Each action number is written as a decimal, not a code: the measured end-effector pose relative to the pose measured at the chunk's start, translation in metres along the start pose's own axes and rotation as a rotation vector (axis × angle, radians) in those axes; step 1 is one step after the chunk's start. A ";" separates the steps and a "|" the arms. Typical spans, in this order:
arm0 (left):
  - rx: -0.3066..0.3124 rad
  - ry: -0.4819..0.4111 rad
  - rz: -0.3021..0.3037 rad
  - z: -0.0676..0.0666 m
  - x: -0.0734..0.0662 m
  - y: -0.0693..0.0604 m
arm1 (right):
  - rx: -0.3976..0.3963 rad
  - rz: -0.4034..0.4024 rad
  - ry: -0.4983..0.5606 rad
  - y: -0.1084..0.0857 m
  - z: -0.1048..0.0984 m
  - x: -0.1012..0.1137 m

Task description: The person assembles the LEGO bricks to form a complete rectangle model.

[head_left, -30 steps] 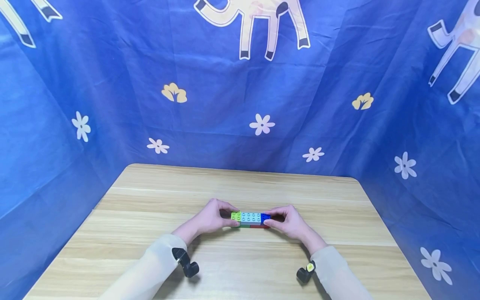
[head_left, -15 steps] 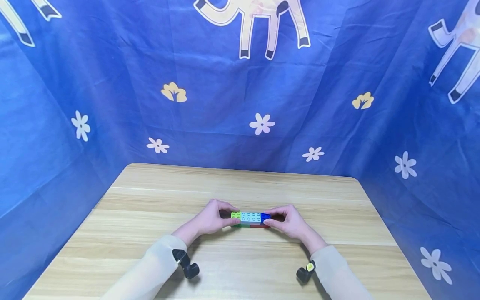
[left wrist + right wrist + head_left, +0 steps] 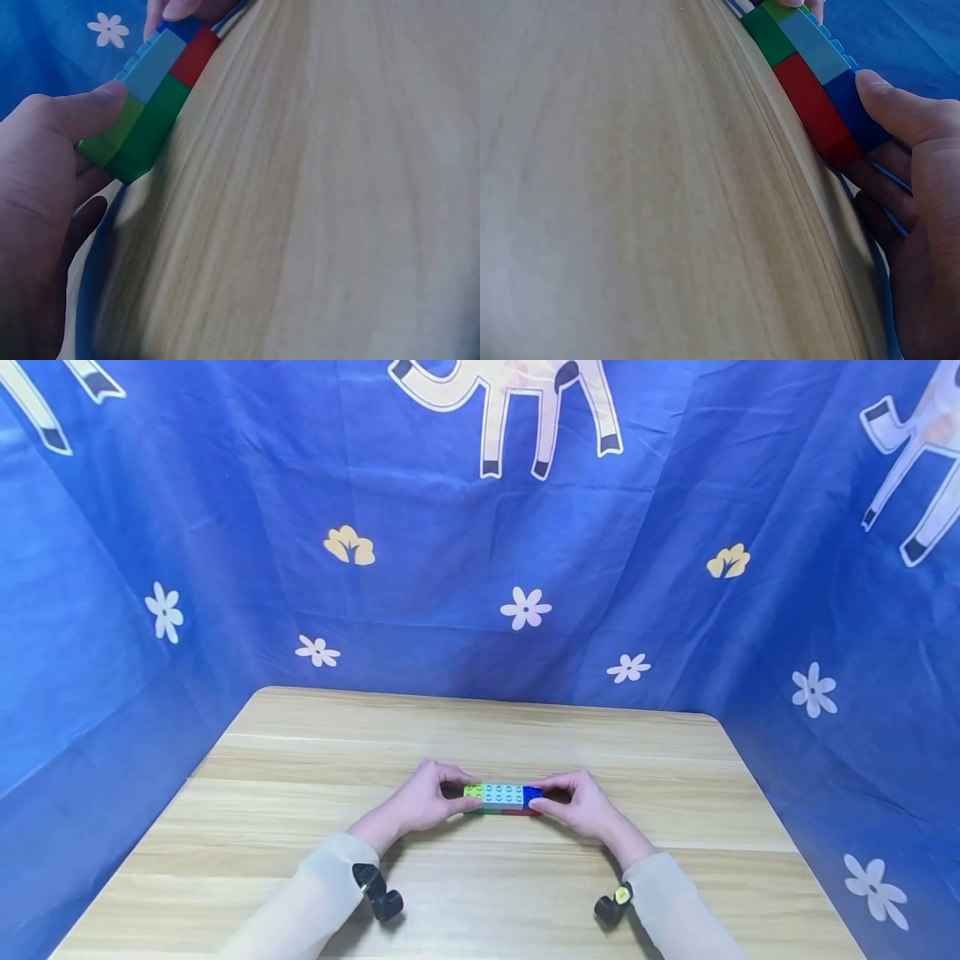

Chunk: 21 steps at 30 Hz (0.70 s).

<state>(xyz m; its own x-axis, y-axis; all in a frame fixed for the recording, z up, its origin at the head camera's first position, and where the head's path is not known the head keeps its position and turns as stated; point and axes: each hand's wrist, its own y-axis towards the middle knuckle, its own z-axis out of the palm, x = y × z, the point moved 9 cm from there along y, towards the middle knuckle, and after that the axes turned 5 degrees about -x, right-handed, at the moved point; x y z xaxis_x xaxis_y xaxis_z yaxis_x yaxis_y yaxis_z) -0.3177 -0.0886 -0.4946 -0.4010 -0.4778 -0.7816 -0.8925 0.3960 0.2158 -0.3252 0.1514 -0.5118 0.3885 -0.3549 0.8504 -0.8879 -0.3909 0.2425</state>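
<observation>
A two-layer row of toy building bricks lies across the middle of the table. On top, a light blue brick (image 3: pixel 502 797) sits between a lime green brick (image 3: pixel 120 129) and a dark blue brick (image 3: pixel 857 112). Beneath them, a green brick (image 3: pixel 156 124) and a red brick (image 3: pixel 815 109) meet end to end. My left hand (image 3: pixel 420 797) grips the lime end, thumb on the near side and fingers behind. At the opposite end, my right hand (image 3: pixel 579 806) pinches the dark blue brick the same way. The far faces of the bricks are hidden.
The wooden table (image 3: pixel 480 885) extends around the bricks. Blue cloth (image 3: pixel 420 627) with animals and flowers hangs behind it and along both sides. A black wrist camera is strapped over each pale sleeve (image 3: pixel 315 893).
</observation>
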 end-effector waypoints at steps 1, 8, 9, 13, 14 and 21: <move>-0.001 0.003 -0.005 0.000 0.000 0.000 | 0.001 0.000 0.000 0.000 0.000 0.000; -0.012 -0.007 0.007 0.001 -0.002 -0.001 | -0.006 0.020 0.008 -0.001 -0.001 -0.002; -0.011 -0.007 0.005 0.001 -0.002 -0.001 | -0.006 0.018 0.006 -0.001 -0.001 -0.001; -0.009 0.007 0.008 0.001 -0.002 -0.002 | -0.002 0.002 -0.003 -0.001 0.000 -0.001; -0.010 0.009 0.010 0.001 -0.002 -0.002 | 0.000 -0.003 -0.008 -0.001 0.000 -0.001; -0.001 0.005 0.005 0.001 0.001 -0.003 | 0.020 0.010 -0.039 -0.001 -0.001 0.003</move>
<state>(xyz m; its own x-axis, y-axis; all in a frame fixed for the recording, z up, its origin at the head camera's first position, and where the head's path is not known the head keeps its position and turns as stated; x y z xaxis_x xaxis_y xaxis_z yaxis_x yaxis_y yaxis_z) -0.3154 -0.0891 -0.4961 -0.4063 -0.4795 -0.7778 -0.8906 0.3979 0.2200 -0.3231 0.1515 -0.5092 0.3892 -0.3916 0.8338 -0.8870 -0.4036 0.2245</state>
